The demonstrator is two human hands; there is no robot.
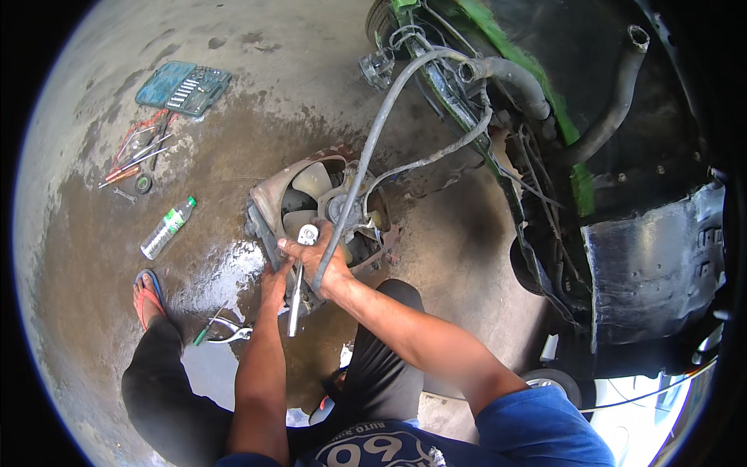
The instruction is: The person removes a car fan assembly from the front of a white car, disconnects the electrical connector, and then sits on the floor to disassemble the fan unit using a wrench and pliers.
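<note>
A radiator fan assembly with pale blades and a worn, rusty shroud stands tilted on the wet floor before me. My right hand is closed on a chrome ratchet wrench, its round head by my thumb and its handle pointing back toward me. Close beside the handle, my left hand grips the near left edge of the fan assembly; its fingertips are partly hidden. A long grey hose hangs from the car and passes across my right wrist.
The car's opened front, with thick hoses, fills the right. On the floor at left are an open socket set, several screwdrivers, a spanner, a water bottle and pliers beside a green-handled screwdriver.
</note>
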